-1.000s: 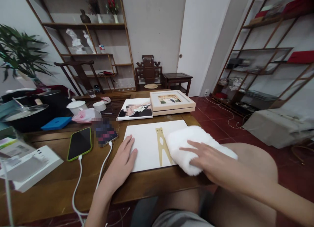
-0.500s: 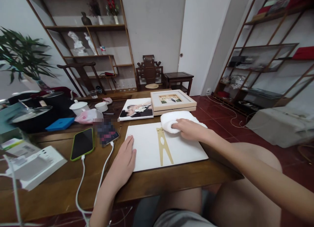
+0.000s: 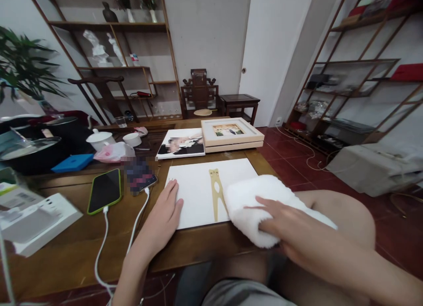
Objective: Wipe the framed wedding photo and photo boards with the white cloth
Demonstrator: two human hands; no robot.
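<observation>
A white fluffy towel (image 3: 247, 204) is gripped in my right hand (image 3: 280, 218), bunched over the near right part of a white rectangular panel (image 3: 194, 196). My left hand (image 3: 167, 209) lies flat with fingers stretched along the panel's left edge. In the middle of the panel shows a tan, two-legged piece with an oval hole (image 3: 214, 191); the towel reaches its right leg. The panel's right portion is hidden beneath the towel and hand.
Behind the panel lie a photo print (image 3: 181, 143) and stacked picture frames (image 3: 233, 134). To the left are a green-cased phone (image 3: 105, 191), a second phone (image 3: 140, 178) on a cable, a power strip (image 3: 46, 222), a blue box (image 3: 72, 162) and a white teapot (image 3: 99, 140).
My right hand has drawn the towel from the panel's far right side toward me, to its near right edge. The left hand stays on the panel. The view has shifted slightly.
</observation>
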